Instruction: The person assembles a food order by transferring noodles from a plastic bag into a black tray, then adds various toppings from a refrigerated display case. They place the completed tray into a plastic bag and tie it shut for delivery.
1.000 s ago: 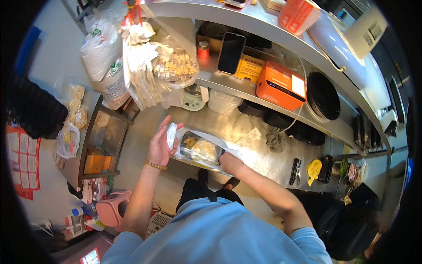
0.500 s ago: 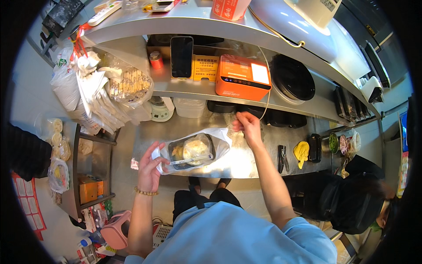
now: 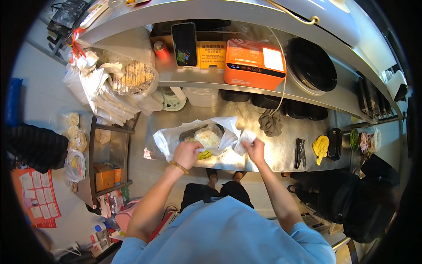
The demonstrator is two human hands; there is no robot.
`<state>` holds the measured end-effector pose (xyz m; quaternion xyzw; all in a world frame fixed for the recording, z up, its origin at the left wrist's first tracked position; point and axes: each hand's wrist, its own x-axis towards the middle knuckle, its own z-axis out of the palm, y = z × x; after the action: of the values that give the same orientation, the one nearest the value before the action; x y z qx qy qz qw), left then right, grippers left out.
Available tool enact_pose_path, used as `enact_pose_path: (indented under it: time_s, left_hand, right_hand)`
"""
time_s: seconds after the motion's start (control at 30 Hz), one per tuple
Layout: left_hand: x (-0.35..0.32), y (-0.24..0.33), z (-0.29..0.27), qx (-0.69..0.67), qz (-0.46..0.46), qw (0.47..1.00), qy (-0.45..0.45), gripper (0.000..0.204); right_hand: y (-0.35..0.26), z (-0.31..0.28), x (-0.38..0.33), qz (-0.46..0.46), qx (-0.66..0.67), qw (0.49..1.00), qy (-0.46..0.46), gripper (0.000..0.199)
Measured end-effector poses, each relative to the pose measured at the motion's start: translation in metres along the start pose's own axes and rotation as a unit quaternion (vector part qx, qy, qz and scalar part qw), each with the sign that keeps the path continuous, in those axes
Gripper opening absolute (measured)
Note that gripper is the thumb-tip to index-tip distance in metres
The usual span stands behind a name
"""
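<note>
On the steel worktop sits a white plastic bag [image 3: 169, 136], its mouth spread wide. Inside it lies a black food tray [image 3: 190, 133] holding pale food in a clear wrapping [image 3: 207, 138]. Something yellow-green [image 3: 204, 155] shows at the bag's near side. My left hand [image 3: 186, 154], closed, grips the bag's near left edge. Over at the right, my right hand [image 3: 255, 151] pinches a bunched white part of the bag, likely a handle. Behind it a dark grey rag [image 3: 270, 123] lies on the worktop.
Above the worktop [image 3: 281, 154] runs a shelf with a phone [image 3: 184, 44], an orange box-shaped device [image 3: 255, 66] and black bowls [image 3: 311, 66]. Black tongs [image 3: 300, 153] and a yellow cloth [image 3: 321, 147] lie to the right. Plastic bags [image 3: 105, 92] hang at left. A dark-clothed person [image 3: 347, 198] is at right.
My left hand has moved from the bag's left side to its near edge. My right hand has come down toward me and now holds white plastic. The bag's mouth is spread wider.
</note>
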<state>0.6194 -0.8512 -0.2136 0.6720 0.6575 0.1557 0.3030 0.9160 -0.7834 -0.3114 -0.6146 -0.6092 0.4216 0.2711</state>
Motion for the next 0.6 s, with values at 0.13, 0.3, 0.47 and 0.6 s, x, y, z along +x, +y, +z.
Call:
enact_pose_path:
  time_s: [0.13, 0.3, 0.47, 0.6]
  left_hand:
    - [0.011, -0.027, -0.018, -0.163, -0.036, 0.985, -0.049, 0.02]
    - [0.012, -0.021, -0.039, -0.244, -0.077, 0.957, -0.134, 0.034]
    - [0.01, -0.017, -0.018, 0.062, -0.008, 0.998, -0.013, 0.038]
    - [-0.015, -0.008, -0.022, 0.043, -0.007, 0.995, 0.085, 0.033]
  right_hand:
    - [-0.078, 0.003, -0.079, -0.176, 0.063, 0.921, -0.342, 0.02]
    - [-0.1, 0.097, -0.053, -0.221, 0.099, 0.939, -0.242, 0.02]
    - [-0.08, 0.085, -0.041, -0.151, 0.122, 0.956, -0.219, 0.026]
    - [0.068, -0.049, -0.027, -0.036, -0.281, 0.957, -0.067, 0.044]
